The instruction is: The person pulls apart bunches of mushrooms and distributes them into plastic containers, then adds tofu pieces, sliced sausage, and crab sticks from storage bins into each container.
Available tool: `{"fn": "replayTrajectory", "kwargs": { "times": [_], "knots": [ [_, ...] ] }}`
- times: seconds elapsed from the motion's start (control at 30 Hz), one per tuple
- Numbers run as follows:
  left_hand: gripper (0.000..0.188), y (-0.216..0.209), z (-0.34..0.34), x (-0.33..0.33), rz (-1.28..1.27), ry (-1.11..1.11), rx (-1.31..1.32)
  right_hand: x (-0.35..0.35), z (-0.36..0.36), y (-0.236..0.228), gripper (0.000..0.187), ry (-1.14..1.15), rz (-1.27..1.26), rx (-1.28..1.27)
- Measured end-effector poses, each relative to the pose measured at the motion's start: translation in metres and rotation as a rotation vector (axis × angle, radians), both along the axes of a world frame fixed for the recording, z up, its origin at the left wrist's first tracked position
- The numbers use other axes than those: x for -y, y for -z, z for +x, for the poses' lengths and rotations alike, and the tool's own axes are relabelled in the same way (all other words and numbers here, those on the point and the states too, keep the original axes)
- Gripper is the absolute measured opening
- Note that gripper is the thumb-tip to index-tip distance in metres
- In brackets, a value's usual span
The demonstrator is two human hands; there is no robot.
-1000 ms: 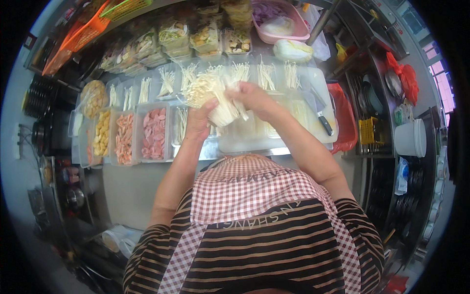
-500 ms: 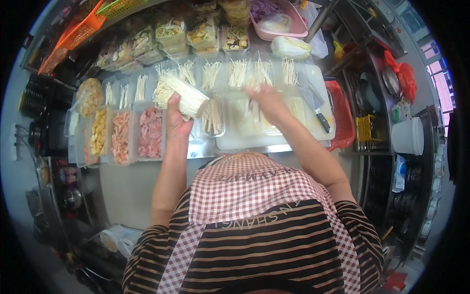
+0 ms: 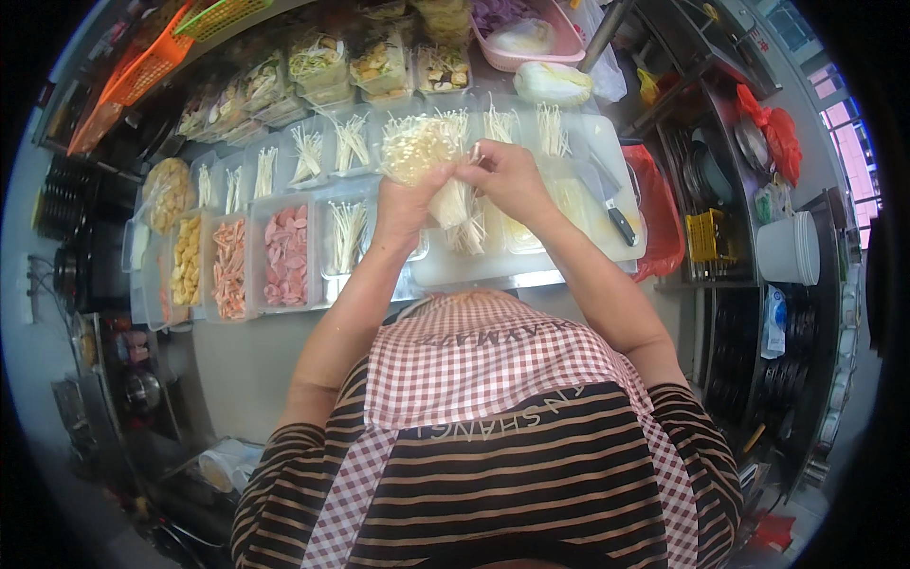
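A thick bunch of white enoki mushrooms (image 3: pixel 415 152) is gripped in my left hand (image 3: pixel 406 204), caps pointing away from me and cut stems toward me. My right hand (image 3: pixel 512 185) meets its right side, thumb and fingers pinched on some enoki strands; the exact amount is hidden. Beyond the hands runs a row of clear plastic tubs (image 3: pixel 351 142) with small portions of enoki in each. Another tub of enoki (image 3: pixel 347 232) stands left of my left forearm. Beneath the hands lies a white cutting board (image 3: pixel 455 272), partly covered by clear tubs.
A knife with a black handle (image 3: pixel 621 226) rests at the board's right. Tubs of sliced pink meat (image 3: pixel 286 254), orange strips (image 3: pixel 230 266) and yellow pieces (image 3: pixel 188 261) stand at left. Behind are stacked vegetable tubs (image 3: pixel 318 62), a cabbage (image 3: pixel 555 83) and a pink basket (image 3: pixel 536 38).
My left hand has carried the enoki bunch to the right and turned it more upright. My right hand has come back from the far row of tubs and now pinches the bunch's side.
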State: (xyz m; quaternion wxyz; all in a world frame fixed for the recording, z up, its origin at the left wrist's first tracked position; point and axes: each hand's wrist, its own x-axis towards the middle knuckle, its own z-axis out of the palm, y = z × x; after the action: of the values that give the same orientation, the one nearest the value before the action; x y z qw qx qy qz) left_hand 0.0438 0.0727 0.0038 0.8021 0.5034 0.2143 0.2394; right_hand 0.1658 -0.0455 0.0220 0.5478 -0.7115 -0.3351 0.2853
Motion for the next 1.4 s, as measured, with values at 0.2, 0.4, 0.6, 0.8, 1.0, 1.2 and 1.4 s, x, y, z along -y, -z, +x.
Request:
{"fn": "replayTrajectory", "kwargs": {
  "times": [0.2,0.4,0.6,0.8,1.0,1.2,1.4],
  "knots": [
    [0.045,0.029,-0.002,-0.017,-0.486,0.026,0.189,0.024,0.042,0.007,0.024,0.139,0.522,-0.674],
    [0.047,0.030,0.006,-0.010,-0.153,0.158,0.026,0.007,0.004,0.008,0.032,-0.116,-0.033,-0.273],
    [0.054,0.037,0.005,-0.017,-0.454,0.119,0.157,0.024,0.011,0.000,0.022,0.256,0.485,-0.660],
    [0.055,0.011,0.010,-0.014,-0.561,0.500,0.257,0.036,0.030,-0.004,0.026,0.084,0.274,-0.561],
    [0.051,0.017,0.033,0.007,-0.411,0.396,0.026,0.055,0.033,-0.011,0.023,0.059,-0.054,-0.098],
    [0.047,0.006,0.041,0.024,-0.273,0.385,0.001,0.054,0.024,-0.004,0.026,0.226,-0.159,0.302],
    [0.047,-0.002,0.039,0.020,-0.361,0.451,-0.002,0.071,0.037,-0.013,0.025,0.146,0.161,-0.080]
  ]
}}
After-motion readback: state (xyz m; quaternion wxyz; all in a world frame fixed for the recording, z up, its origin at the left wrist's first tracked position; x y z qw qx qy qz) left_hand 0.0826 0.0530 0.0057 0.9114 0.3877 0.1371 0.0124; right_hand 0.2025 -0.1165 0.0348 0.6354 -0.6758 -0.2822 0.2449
